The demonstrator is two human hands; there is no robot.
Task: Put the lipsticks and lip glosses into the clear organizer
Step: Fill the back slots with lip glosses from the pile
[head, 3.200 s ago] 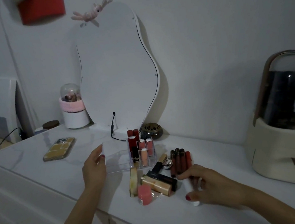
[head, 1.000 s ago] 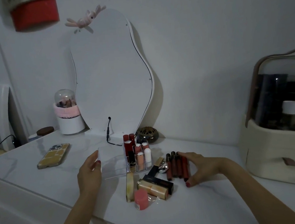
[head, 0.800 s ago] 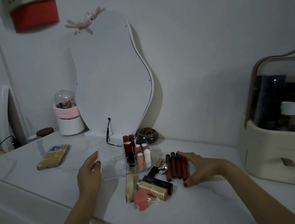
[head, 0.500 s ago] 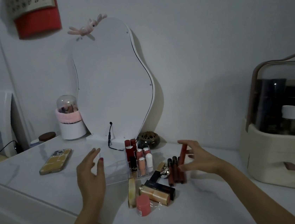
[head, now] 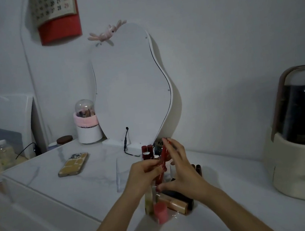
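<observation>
A slim red lip gloss (head: 163,156) is now up off the counter, held steeply tilted in the air just above the near right part of the clear organizer (head: 118,173); half a second ago it was only being lifted from the row of dark glosses (head: 196,168) at the right, and a second ago it lay among them. The right hand (head: 180,171) has carried it leftward and cups it from the right with fingers spread, while the left hand (head: 145,177), which had been steadying the organizer's left edge, has let go and come across to pinch the tube's lower part. Both seem to hold the gloss, though motion blur makes it hard to tell which bears the weight. Likely the tube is being turned upright for an empty slot beside the standing lipsticks (head: 146,152). Nearer, a pink cap (head: 160,212), gold tubes (head: 175,204) and a black one wait on the white counter (head: 81,195), so plenty remains. A phone (head: 73,164) lies well to the left.
</observation>
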